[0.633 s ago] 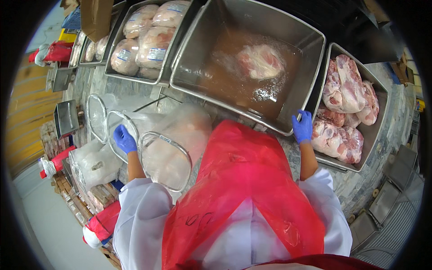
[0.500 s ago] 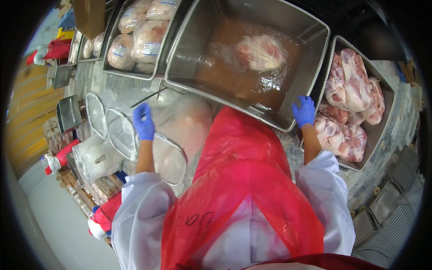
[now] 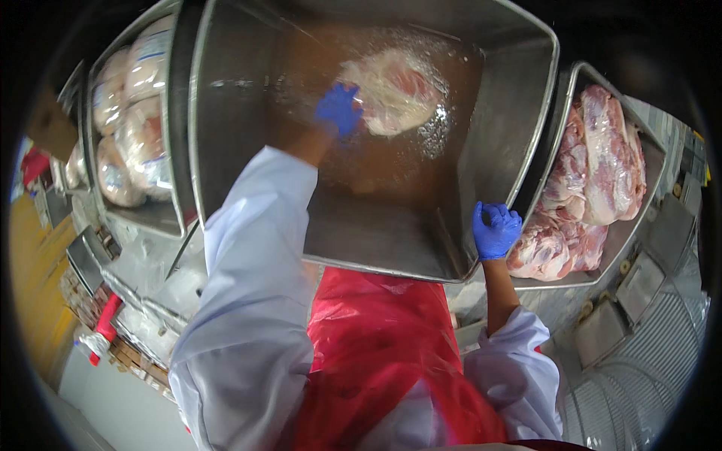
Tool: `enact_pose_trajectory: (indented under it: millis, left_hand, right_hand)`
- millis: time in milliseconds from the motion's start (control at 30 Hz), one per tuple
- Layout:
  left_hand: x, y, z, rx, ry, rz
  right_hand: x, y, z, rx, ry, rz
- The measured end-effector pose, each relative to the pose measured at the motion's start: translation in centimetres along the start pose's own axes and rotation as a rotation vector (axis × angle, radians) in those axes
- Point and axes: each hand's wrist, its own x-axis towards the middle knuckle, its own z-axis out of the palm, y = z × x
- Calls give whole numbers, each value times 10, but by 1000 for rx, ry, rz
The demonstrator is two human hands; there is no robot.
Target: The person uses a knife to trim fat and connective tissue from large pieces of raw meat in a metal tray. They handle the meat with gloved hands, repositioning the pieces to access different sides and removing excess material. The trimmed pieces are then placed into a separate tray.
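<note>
A large raw piece of meat (image 3: 398, 94) lies in the brownish liquid of a deep metal tub (image 3: 252, 83). Reaching over the front wall, my left hand (image 3: 338, 111), in a blue glove, is at the meat's left edge. Motion smears its fingers, so I cannot see whether they grip. My right hand (image 3: 496, 231), also blue-gloved, is at the tub's right rim near the front corner, fingers curled over the metal. Just beyond it stands a metal bin with raw meat pieces (image 3: 598, 161).
On the left, another metal bin (image 3: 179, 161) holds several plastic-wrapped meat pieces (image 3: 139, 124). Clear plastic bags and metal hoops (image 3: 143, 301) are below it. A person's red sleeve (image 3: 107, 319) shows at far left. Metal panels (image 3: 602, 331) stand at lower right.
My left hand has gone from beside the hooped plastic bags up into the tub, to the meat. My right hand stays by the right rim, its fingers more curled. The whole view has shifted.
</note>
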Motion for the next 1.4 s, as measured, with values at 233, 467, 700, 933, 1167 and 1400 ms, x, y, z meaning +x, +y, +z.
enact_pose_trajectory:
  millis: [233,467,700,933,1167,1400]
  left_hand:
    - [141,-21,6,90,-104,-137]
    - [154,-62,54,-85,-90,-67]
    - [56,-24,32,19,-242,169]
    - [-35,6,14,-227,-363,427]
    - [-54,-6,35,-677,9,40]
    - [-71,-44,162,-1177,330,-508]
  right_hand:
    - [-1,-1,1,-15,-21,60]
    - [-3,-3,4,-45,-77,90]
    - [-2,-4,1,-13,-77,101]
    - [0,-5,-2,-13,-88,89]
    - [1,-3,-1,-23,-92,115]
    - [8,-5,-2,-20,-60,103]
